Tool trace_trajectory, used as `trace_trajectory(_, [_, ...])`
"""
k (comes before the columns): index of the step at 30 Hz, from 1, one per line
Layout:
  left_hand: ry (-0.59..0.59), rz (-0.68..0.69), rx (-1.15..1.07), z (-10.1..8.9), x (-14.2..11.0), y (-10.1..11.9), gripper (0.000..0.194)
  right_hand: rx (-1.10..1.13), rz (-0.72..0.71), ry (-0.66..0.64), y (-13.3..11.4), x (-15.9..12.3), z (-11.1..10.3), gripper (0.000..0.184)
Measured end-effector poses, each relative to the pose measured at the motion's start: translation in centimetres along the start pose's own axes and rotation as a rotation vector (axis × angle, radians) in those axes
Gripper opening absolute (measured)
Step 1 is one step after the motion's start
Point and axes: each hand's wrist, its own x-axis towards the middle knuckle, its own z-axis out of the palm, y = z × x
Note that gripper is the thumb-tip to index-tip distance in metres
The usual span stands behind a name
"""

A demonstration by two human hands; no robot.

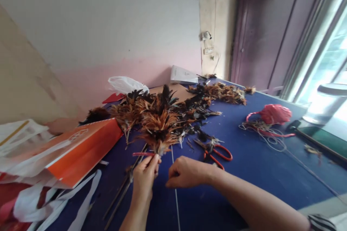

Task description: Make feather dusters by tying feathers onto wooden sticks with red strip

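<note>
My left hand (pixel 145 175) is closed around the bound base of a feather duster (pixel 159 124), whose brown and black feathers fan upward in tiers. A short red strip (pixel 141 154) sticks out leftward at the pinch of its thumb and finger. Just to the right, my right hand (pixel 183 173) is curled with the fingers tucked in, apart from the duster. Whatever its fingers hold, if anything, is hidden. Red-handled scissors (pixel 215 153) lie beyond my right wrist. Thin sticks (pixel 119 196) rest on the table left of my left forearm.
Piles of loose feathers (pixel 225 93) spread across the back of the blue table (pixel 244 155). At right are a red ball of plastic twine (pixel 275 114), tangled string (pixel 267 133) and a clear lidded container (pixel 325 104). An orange bag (pixel 84 151) lies at left.
</note>
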Motion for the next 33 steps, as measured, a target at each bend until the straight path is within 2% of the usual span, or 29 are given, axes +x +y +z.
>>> trace_trajectory(6, [0.006,-0.068,-0.013,-0.1,1.1,-1.0,0.039,-0.225,0.094,-0.052,1.2,0.8,1.4,0.026])
trace_trajectory(10, [0.016,-0.115,-0.056,-0.1,1.7,-1.4,0.04,-0.271,0.139,-0.042,1.8,1.2,2.0,0.032])
trace_trajectory(16, [0.037,-0.13,-0.057,-0.1,1.7,-1.3,0.04,-0.329,0.147,-0.001,1.4,1.1,2.3,0.029])
trace_trajectory(19, [0.048,-0.078,-0.005,0.0,1.4,-1.2,0.038,-0.368,0.16,0.077,1.2,1.1,2.7,0.029])
trace_trajectory(21, [0.0,-0.006,0.07,0.2,1.1,-1.4,0.034,-0.399,0.165,0.131,1.1,1.0,3.1,0.03])
trace_trajectory(28, [-0.007,0.093,0.175,0.7,0.6,-2.3,0.022,-0.41,0.07,0.187,1.7,0.6,4.3,0.026])
trace_trajectory(33, [-0.02,0.046,0.236,0.8,0.3,-2.2,0.025,-0.361,-0.002,0.19,2.2,-0.7,4.4,0.019])
